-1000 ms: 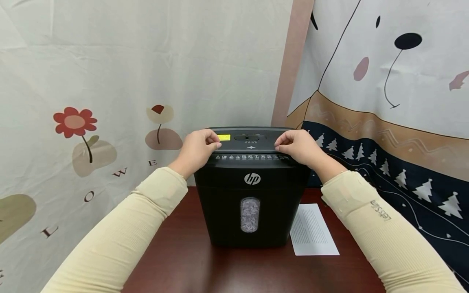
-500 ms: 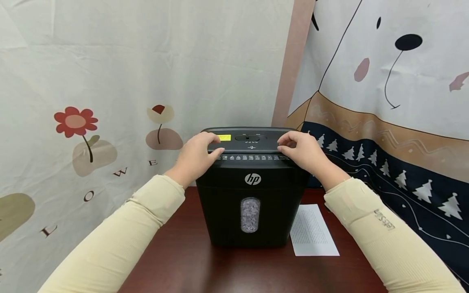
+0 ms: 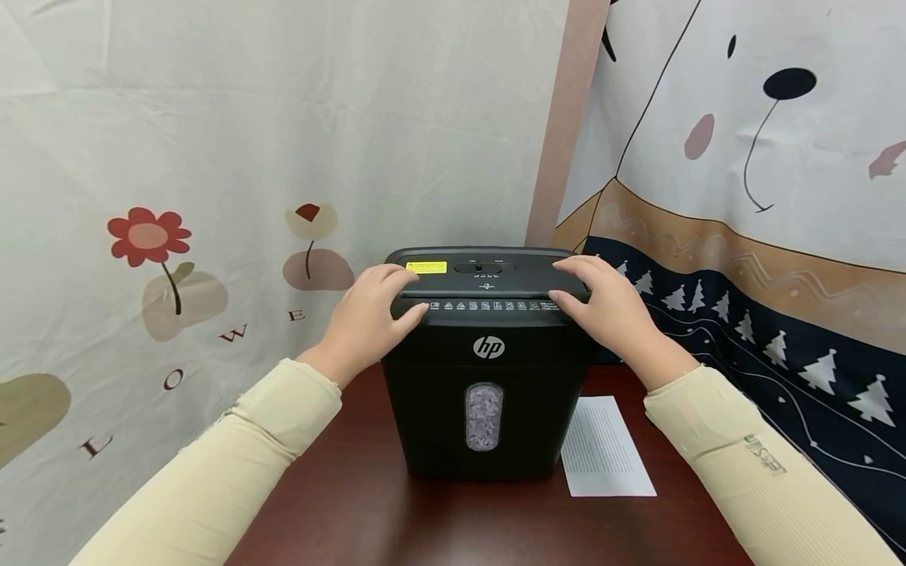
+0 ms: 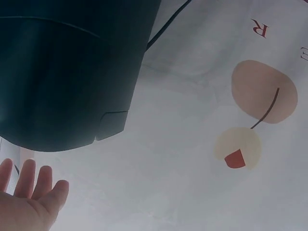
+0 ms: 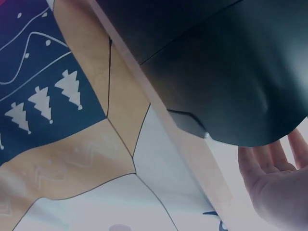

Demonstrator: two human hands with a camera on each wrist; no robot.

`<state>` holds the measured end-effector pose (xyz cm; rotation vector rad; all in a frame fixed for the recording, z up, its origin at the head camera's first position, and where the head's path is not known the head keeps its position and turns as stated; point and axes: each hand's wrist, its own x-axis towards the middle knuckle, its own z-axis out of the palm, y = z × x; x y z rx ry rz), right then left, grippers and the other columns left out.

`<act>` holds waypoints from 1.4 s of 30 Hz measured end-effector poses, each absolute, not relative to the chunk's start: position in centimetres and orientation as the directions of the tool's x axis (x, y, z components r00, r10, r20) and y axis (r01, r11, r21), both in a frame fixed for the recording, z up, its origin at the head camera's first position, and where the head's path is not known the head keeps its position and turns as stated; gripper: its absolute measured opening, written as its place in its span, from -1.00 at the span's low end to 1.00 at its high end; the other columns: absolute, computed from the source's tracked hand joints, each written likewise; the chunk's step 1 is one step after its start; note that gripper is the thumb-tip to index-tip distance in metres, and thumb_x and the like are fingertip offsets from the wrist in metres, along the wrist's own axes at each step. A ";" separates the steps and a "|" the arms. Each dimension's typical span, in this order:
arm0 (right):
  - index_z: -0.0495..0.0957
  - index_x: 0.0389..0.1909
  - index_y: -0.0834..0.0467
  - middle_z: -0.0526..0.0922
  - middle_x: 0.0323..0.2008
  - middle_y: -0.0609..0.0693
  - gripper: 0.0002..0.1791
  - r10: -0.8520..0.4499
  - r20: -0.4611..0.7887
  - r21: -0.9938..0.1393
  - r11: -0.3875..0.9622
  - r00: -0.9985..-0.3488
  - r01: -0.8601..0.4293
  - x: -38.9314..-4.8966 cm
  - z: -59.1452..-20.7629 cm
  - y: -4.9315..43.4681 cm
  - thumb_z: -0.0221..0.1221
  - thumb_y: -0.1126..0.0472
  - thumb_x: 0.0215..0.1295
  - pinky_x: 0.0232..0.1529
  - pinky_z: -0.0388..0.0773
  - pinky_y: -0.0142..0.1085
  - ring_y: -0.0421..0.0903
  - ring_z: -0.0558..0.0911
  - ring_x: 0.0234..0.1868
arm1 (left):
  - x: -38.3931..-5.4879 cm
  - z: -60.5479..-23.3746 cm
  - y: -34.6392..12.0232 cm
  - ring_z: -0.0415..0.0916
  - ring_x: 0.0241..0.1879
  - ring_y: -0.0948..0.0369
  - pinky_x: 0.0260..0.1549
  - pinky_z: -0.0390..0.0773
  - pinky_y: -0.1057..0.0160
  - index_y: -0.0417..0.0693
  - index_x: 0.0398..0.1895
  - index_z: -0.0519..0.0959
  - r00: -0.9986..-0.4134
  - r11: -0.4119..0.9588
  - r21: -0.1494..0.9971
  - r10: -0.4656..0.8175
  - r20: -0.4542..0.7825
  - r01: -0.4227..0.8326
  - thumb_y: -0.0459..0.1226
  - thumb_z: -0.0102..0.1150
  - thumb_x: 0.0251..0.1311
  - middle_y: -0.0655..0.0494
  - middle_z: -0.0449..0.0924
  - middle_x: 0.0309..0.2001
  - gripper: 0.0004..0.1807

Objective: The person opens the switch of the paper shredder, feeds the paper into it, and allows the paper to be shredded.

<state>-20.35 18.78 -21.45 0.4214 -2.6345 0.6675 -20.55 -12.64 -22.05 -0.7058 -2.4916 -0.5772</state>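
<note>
A black paper shredder (image 3: 432,401) with an HP logo stands upright on the table. Whitish paper shreds fill its front window (image 3: 484,417). At the shredder's top left corner is my left hand (image 3: 368,321), thumb and fingers spread apart with nothing between them. My right hand (image 3: 612,314) is at the top right corner, likewise spread and holding nothing. Whether either hand touches the lid cannot be told. In the left wrist view, the left fingers (image 4: 34,183) show beside the shredder's dark side; the right wrist view has the right fingers (image 5: 269,156) close to its edge.
A printed sheet of paper (image 3: 609,448) lies on the reddish-brown table (image 3: 488,519), right of the shredder. Behind stands a pale patterned curtain (image 3: 425,118), with a bear-print curtain (image 3: 814,173) on the right. A dark cord (image 4: 168,23) runs behind the shredder.
Both hands have moved apart, the left to the left and the right to the right. Their thumbs and fingers have opened from a pinched pose. The shredder and sheet have stayed in place.
</note>
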 end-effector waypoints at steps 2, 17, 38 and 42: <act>0.41 0.29 0.16 0.37 0.32 0.17 -0.46 -0.188 0.450 -0.385 0.841 -0.873 -0.380 -20.0 -21.5 19.1 0.22 0.14 0.32 0.32 0.23 0.15 0.15 0.26 0.39 | -20.3 -22.3 -12.9 0.32 0.23 -0.06 0.17 0.41 -0.05 -0.23 0.10 0.54 -0.732 0.774 0.243 0.376 0.567 0.585 -0.17 0.28 0.20 -0.13 0.47 0.13 -0.54; 0.44 0.24 0.23 0.39 0.28 0.24 -0.44 -0.175 0.577 -0.323 0.848 -0.798 -0.420 -17.8 -22.5 21.6 0.30 0.22 0.23 0.16 0.38 0.22 0.23 0.37 0.28 | -19.6 -24.1 -14.3 0.42 0.11 -0.10 0.17 0.38 -0.07 -0.27 0.04 0.56 -0.601 0.738 0.114 0.438 0.669 0.665 -0.15 0.38 0.08 -0.16 0.51 0.05 -0.50; 0.39 0.25 0.29 0.36 0.24 0.35 -0.27 -0.121 0.544 -0.254 0.919 -0.831 -0.300 -15.0 -25.9 25.9 0.39 0.08 0.09 0.09 0.33 0.35 0.37 0.32 0.22 | -19.1 -26.1 -14.9 0.43 0.11 -0.05 -0.02 0.57 -0.01 -0.26 0.02 0.57 -0.572 0.744 0.063 0.453 0.683 0.665 -0.20 0.38 0.07 -0.13 0.51 0.04 -0.53; 0.37 0.26 0.29 0.36 0.22 0.38 -0.25 -0.101 0.532 -0.259 0.926 -0.840 -0.276 -14.9 -27.3 26.5 0.40 0.08 0.08 0.07 0.34 0.35 0.38 0.33 0.19 | -19.2 -26.6 -15.0 0.45 0.07 -0.04 -0.02 0.57 0.01 -0.28 0.01 0.56 -0.553 0.737 0.053 0.455 0.698 0.674 -0.22 0.39 0.07 -0.14 0.52 0.01 -0.54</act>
